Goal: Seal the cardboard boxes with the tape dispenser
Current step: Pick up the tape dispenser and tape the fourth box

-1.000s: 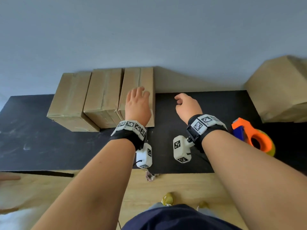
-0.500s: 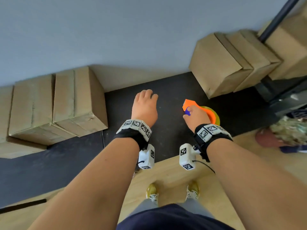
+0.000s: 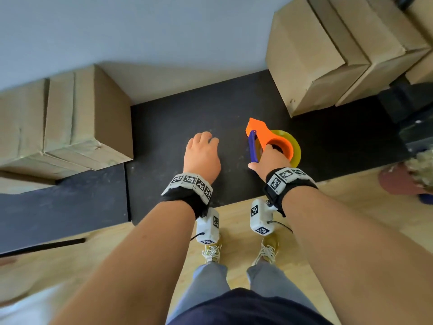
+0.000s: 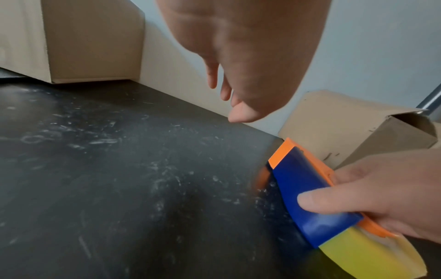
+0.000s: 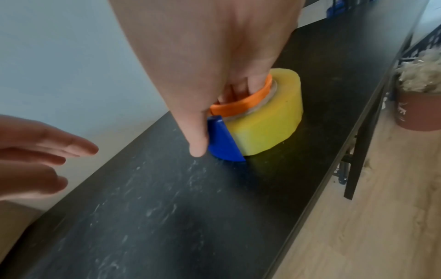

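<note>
An orange and blue tape dispenser (image 3: 269,140) with a yellowish tape roll (image 5: 269,120) lies on the black table (image 3: 187,109). My right hand (image 3: 269,158) grips the tape dispenser (image 4: 310,198): fingers reach into the orange core and the thumb presses the blue blade guard (image 5: 222,143). My left hand (image 3: 202,153) hovers just left of it with relaxed fingers, holding nothing. Brown cardboard boxes (image 3: 77,118) stand at the left against the wall. More boxes (image 3: 311,55) stand at the back right; one of them (image 4: 358,128) shows an open flap.
A grey wall runs behind the table. The table's front edge (image 3: 234,202) borders a wooden floor (image 3: 351,207), where my feet stand. A brown pot with pale filling (image 5: 422,94) sits on the floor to the right. A dark stand (image 3: 412,109) is at far right.
The view has swung right, away from the left boxes. My right hand reached the dispenser and now grips it through the core. My left hand left the box and hangs over the bare table.
</note>
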A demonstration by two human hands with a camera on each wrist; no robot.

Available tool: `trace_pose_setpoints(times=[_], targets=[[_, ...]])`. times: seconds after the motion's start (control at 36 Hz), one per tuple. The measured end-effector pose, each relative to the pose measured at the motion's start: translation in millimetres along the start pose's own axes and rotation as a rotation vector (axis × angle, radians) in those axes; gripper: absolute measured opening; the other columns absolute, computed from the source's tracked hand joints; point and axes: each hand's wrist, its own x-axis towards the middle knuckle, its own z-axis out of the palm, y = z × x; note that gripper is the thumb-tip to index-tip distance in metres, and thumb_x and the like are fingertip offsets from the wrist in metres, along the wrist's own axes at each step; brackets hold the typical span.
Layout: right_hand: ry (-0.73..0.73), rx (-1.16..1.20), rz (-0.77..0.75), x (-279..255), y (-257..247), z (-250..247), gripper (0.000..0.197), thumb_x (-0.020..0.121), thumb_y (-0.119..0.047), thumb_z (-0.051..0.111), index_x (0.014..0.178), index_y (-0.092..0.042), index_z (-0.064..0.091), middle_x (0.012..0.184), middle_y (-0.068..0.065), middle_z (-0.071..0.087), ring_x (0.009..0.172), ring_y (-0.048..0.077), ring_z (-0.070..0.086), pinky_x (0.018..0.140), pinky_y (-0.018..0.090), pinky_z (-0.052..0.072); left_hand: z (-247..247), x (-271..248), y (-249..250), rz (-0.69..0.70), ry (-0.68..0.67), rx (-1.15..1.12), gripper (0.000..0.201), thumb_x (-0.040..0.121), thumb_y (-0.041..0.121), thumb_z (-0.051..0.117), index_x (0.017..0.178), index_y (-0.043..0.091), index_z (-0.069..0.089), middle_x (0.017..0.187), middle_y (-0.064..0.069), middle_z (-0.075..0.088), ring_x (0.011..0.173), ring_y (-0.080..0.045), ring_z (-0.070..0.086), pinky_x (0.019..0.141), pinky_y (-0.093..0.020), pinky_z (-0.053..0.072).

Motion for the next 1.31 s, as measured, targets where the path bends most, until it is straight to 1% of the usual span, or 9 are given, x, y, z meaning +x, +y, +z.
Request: trace_pose_setpoints(times=[0.11,0.25,0.5,0.64,0.75,0.86,0.92,1.11,1.31], targets=[[-0.023,-0.034,-0.044,4,5,-5,0.038,0.089,-0.03,0.07,0.116,-0.01,0.053,0.095,0.005,0.058,0.088,0.025,0.061,0.08,0.035,0.052,4,-1,5,-0.055,-0.031,0.005,0.044,0.087,0.009,0.047,0.13,0.013,0.055,0.135,-0.006,0.046,0.126,-0.025,0.038,0.108,-0.032,0.026],[-0.005,0.061,-0.087,1,13,-21,0.028,0.086,-0.035,0.071,0.094,-0.012,0.057,0.08,0.005,0.061,0.076,0.026,0.062,0.069,0.035,0.052,5,0,19,-0.086,-0.033,0.018,0.044,0.087,0.009,0.048,0.13,0.014,0.055,0.135,-0.005,0.045,0.126,-0.024,0.038,0.107,-0.032,0.026],[-0.081,0.702,0.009,-6,37,-83,0.021,0.083,-0.03,0.056,0.078,-0.01,0.053,0.075,0.008,0.049,0.073,0.026,0.046,0.064,0.034,0.034,-16,19,64,-0.096,0.07,-0.024,0.042,0.084,0.006,0.048,0.124,0.012,0.059,0.13,-0.006,0.05,0.12,-0.026,0.042,0.1,-0.032,0.031],[-0.274,0.932,0.031,3,66,-87,0.048,0.041,-0.047,0.058,0.077,-0.016,0.055,0.089,0.012,0.056,0.084,0.028,0.052,0.081,0.041,0.04,-26,30,91,-0.118,0.105,-0.066,0.043,0.085,0.006,0.048,0.126,0.014,0.058,0.13,-0.005,0.05,0.12,-0.025,0.042,0.102,-0.033,0.033],[-0.247,0.933,0.041,-8,84,-105,0.048,0.07,-0.055,0.069,0.097,-0.015,0.069,0.109,0.012,0.071,0.103,0.03,0.066,0.101,0.044,0.049,-33,41,112,-0.12,0.086,-0.081,0.046,0.085,0.006,0.048,0.13,0.015,0.055,0.134,-0.005,0.047,0.125,-0.025,0.039,0.105,-0.034,0.033],[-0.132,0.766,0.105,-10,103,-119,0.082,0.072,-0.067,0.071,0.123,-0.004,0.063,0.116,0.013,0.068,0.105,0.029,0.065,0.091,0.036,0.052,-41,56,138,-0.079,0.055,-0.104,0.051,0.085,0.004,0.047,0.134,0.015,0.05,0.137,-0.005,0.044,0.127,-0.024,0.036,0.102,-0.035,0.036],[-0.082,0.74,0.124,-9,113,-126,0.079,0.074,-0.066,0.07,0.123,-0.004,0.063,0.116,0.014,0.068,0.104,0.029,0.064,0.081,0.033,0.048,-47,68,151,-0.055,0.042,-0.129,0.053,0.084,0.005,0.048,0.136,0.016,0.047,0.139,-0.003,0.042,0.129,-0.023,0.035,0.102,-0.035,0.037],[0.071,0.724,0.227,5,147,-149,0.062,0.08,-0.062,0.068,0.105,-0.006,0.062,0.098,0.01,0.06,0.091,0.029,0.057,0.077,0.031,0.039,-56,127,196,0.089,-0.01,-0.128,0.06,0.088,0.015,0.053,0.144,0.02,0.033,0.151,-0.003,0.029,0.134,-0.028,0.032,0.102,-0.04,0.037],[0.143,0.729,0.32,18,165,-167,0.058,0.079,-0.063,0.067,0.103,-0.011,0.059,0.092,0.007,0.059,0.083,0.025,0.054,0.074,0.031,0.037,-56,181,226,0.179,-0.16,0.034,0.091,0.082,0.034,0.069,0.151,0.033,0.009,0.16,0.005,-0.009,0.148,-0.023,-0.005,0.106,-0.065,0.025]])
